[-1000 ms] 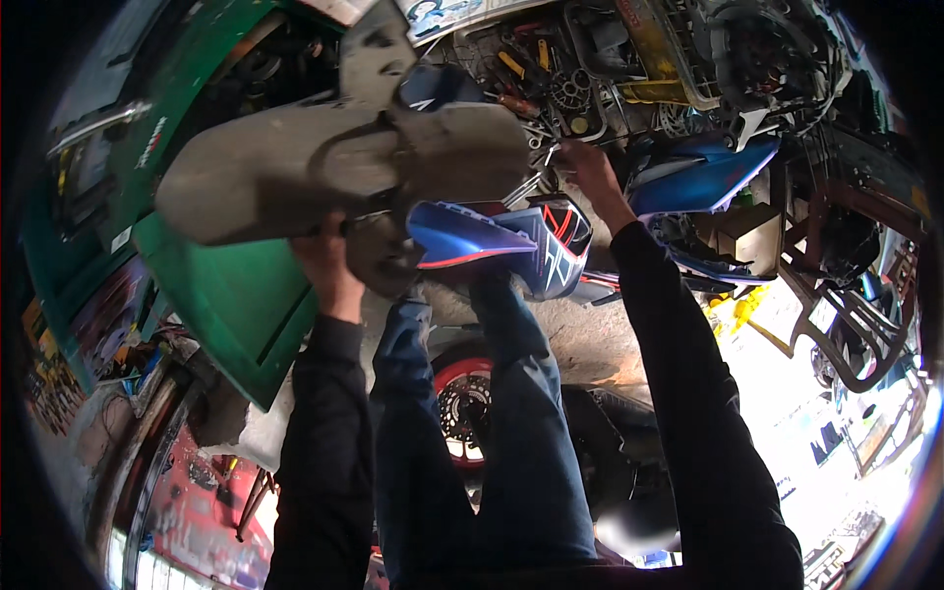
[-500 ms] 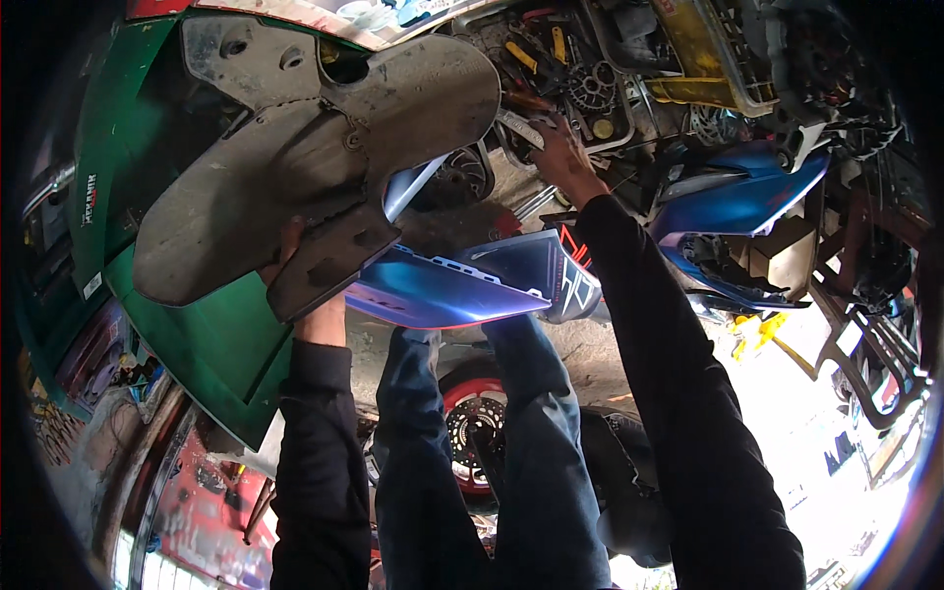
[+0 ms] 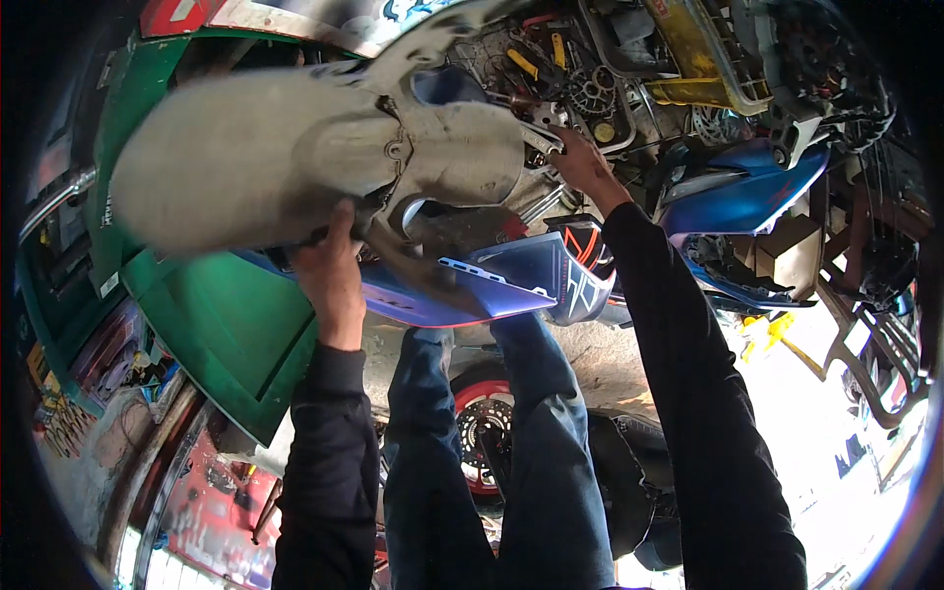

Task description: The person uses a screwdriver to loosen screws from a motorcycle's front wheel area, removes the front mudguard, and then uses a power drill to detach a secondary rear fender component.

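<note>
Left hand (image 3: 332,283) tight on a dusty grey fender (image 3: 339,147) — right hand (image 3: 582,165) in a pinch around a silver wrench (image 3: 542,136)

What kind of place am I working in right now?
Probably a motorcycle repair workshop: there's a red-rimmed wheel with a brake disc, a glossy blue body panel off to the right, and yellow-handled tools among metal parts.

Fender (image 3: 295,147) left of the crate (image 3: 693,92), partly over a body panel (image 3: 501,293), wheel (image 3: 482,433) between the legs (image 3: 551,442).
</note>
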The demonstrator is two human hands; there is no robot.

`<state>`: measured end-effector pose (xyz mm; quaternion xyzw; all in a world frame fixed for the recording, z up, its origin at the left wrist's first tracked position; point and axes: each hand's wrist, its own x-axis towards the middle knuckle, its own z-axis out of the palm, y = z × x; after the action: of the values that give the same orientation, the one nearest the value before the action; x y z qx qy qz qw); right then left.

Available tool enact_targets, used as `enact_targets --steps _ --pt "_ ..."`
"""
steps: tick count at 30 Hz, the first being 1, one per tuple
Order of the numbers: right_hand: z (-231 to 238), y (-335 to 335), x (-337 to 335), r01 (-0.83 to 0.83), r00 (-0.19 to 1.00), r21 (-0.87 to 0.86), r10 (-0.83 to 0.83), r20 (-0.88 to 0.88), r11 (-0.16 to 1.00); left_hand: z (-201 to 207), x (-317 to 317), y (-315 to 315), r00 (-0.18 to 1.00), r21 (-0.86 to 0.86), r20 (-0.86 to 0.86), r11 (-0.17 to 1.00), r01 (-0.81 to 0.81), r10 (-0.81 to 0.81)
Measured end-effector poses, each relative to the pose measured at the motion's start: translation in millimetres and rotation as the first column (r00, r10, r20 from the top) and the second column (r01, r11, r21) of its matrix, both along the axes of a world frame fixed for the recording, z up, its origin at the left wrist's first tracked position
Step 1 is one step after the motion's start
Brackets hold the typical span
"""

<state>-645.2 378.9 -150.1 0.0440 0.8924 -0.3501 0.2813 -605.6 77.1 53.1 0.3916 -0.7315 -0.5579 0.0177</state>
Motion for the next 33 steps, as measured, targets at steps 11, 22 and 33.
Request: enact_targets --steps 11,22,33 --pt "39.3 -36.7 4.5 -0.041 0.991 -0.216 0.013 -0.131 0.975 -17.8 -84.8 31.9 0.785 -0.689 0.194 0.489 0.536 -0.588" --pt "59.1 -3.5 48.8 0.269 0.953 -0.26 -0.217 0.21 0.928 -64.4 -37.7 36.1 0.552 -0.114 0.325 0.547 0.829 -0.768" --pt "0.5 103.5 132.2 -0.161 0.984 0.242 0.137 0.114 0.957 -106.9 49.4 115.5 0.534 0.643 0.419 0.655 0.396 -0.735"
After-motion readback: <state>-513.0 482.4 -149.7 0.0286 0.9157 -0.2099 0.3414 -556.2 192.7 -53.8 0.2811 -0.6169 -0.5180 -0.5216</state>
